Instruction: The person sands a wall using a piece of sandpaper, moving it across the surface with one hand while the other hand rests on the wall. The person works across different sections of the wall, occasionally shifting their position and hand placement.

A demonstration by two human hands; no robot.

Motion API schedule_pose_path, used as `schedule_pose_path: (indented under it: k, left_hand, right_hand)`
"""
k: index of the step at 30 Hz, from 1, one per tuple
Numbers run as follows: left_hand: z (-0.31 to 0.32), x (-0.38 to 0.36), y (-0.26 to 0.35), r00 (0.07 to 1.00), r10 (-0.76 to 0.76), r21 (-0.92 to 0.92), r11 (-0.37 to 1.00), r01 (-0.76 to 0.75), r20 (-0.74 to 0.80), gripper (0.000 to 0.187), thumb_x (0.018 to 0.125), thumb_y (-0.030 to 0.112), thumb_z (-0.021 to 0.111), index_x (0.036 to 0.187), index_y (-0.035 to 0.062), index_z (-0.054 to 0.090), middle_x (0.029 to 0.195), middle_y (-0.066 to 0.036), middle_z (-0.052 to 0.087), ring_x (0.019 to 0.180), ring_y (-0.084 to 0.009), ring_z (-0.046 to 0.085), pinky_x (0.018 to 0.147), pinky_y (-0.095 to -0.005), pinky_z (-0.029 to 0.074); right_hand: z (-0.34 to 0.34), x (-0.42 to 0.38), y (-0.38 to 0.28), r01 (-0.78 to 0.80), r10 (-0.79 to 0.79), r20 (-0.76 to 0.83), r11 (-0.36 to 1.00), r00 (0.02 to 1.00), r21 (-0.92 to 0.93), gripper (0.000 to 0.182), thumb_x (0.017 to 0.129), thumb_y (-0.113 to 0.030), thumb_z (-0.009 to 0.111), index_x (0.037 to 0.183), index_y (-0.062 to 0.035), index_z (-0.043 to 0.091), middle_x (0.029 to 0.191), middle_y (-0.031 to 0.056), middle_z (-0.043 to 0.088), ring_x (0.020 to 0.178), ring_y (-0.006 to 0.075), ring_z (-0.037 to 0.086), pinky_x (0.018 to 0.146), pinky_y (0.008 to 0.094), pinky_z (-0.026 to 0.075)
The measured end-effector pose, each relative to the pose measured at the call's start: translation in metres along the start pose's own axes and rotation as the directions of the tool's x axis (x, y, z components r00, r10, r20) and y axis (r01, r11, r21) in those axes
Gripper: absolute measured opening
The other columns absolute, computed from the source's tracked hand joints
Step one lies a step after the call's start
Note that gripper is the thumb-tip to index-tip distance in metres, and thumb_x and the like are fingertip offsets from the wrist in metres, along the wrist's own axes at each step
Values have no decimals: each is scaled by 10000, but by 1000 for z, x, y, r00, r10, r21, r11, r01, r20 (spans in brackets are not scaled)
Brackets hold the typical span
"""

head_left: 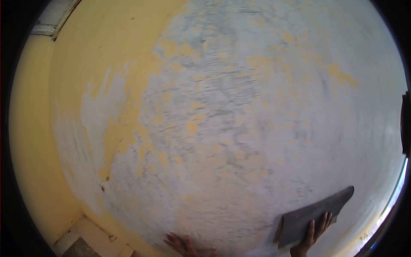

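Observation:
A dark grey sheet of sandpaper [317, 215], folded over with a rolled edge at its upper right, lies against the wall at the lower right. My right hand [316, 233] holds it there, fingers stretched across its face and the thumb side out of clear view. At the bottom edge, my left hand [183, 246] rests on the wall with fingers spread and nothing in them. Patchy pale filler over yellow paint covers the wall [222, 128], with grey streaks and rough ridges in the middle.
A yellow side wall [32, 107] meets this one at the left corner. Pale boards or a ledge [92, 235] sit at the lower left, and a white framed panel [51, 19] is at the upper left. A bright edge [396, 192] shows at the right.

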State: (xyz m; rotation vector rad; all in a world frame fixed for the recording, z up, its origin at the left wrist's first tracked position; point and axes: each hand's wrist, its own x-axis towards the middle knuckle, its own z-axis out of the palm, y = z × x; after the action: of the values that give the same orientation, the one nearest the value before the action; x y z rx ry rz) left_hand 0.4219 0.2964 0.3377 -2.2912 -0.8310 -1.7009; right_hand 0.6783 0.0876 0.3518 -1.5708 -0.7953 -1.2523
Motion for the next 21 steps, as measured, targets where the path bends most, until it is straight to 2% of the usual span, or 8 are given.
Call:
schedule_pose_path:
  k: [7, 12, 13, 14, 15, 16, 17, 21]
  left_hand:
    - [3, 5, -4, 983, 11, 16, 1000, -8, -183, 836, 876, 591, 552, 1506, 96, 313, 1578, -289, 132, 1472, -461, 60, 1153, -645, 68]
    - [2, 10, 12, 981, 29, 35, 999, -23, -190, 699, 955, 517, 440, 1483, 70, 339, 1569, -288, 177, 1469, -453, 116, 1154, -643, 92]
    - [8, 13, 21, 925, -173, -362, 931, 42, -338, 664, 962, 510, 429, 1445, 56, 395, 1536, -297, 252, 1447, -462, 186, 1149, -645, 113]
    - [14, 17, 27, 826, -410, -709, 705, 17, -388, 637, 970, 503, 418, 1407, 41, 451, 1504, -306, 326, 1425, -471, 256, 1144, -647, 134]
    - [16, 18, 23, 816, -417, -718, 696, 4, -400, 637, 970, 503, 418, 1407, 41, 451, 1504, -306, 326, 1425, -471, 256, 1144, -647, 134]
    - [15, 18, 15, 857, -167, -318, 948, 4, -488, 621, 980, 502, 393, 1377, 33, 487, 1460, -310, 387, 1396, -479, 310, 1138, -650, 155]
    - [15, 19, 10, 888, 90, 156, 988, -21, -450, 614, 989, 500, 368, 1346, 25, 523, 1417, -314, 447, 1366, -487, 364, 1132, -652, 175]
    - [11, 28, 11, 870, 127, 150, 987, -62, -477, 571, 1000, 467, 371, 1299, 24, 572, 1343, -315, 522, 1314, -502, 430, 1123, -649, 205]
  right_hand:
    - [-10, -91, 5, -14, 15, 38, 1000, 999, -18, 599, 923, -509, 562, 1391, -140, 494, 1531, 230, 325, 1415, 491, 251, 1127, 676, 157]
    - [-27, -2, 0, -127, 128, 4, 989, 992, -75, 595, 924, -471, 561, 1410, -136, 483, 1527, 223, 341, 1428, 465, 251, 1142, 662, 121]
    - [-27, -1, 1, -156, 155, -19, 984, 988, -85, 596, 924, -469, 562, 1407, -128, 487, 1522, 225, 349, 1424, 468, 258, 1140, 662, 127]
    - [-26, 3, 3, -178, 173, -51, 979, 984, -95, 597, 923, -467, 564, 1403, -120, 490, 1517, 228, 357, 1420, 470, 266, 1139, 662, 133]
    - [-22, -18, 6, -161, 155, -67, 982, 986, -95, 597, 923, -467, 564, 1403, -120, 490, 1517, 228, 357, 1420, 470, 266, 1139, 662, 133]
    - [-17, -60, 14, -171, 167, -62, 984, 984, -59, 596, 921, -457, 570, 1401, -113, 494, 1513, 231, 361, 1416, 471, 274, 1138, 661, 140]
    - [-11, -78, 22, -182, 181, -57, 983, 982, -18, 595, 920, -448, 576, 1399, -105, 498, 1510, 234, 366, 1412, 471, 282, 1137, 660, 148]
    - [-16, -26, 22, -90, 85, -125, 995, 989, -36, 606, 914, -436, 586, 1393, -75, 498, 1508, 245, 363, 1408, 467, 293, 1136, 656, 162]
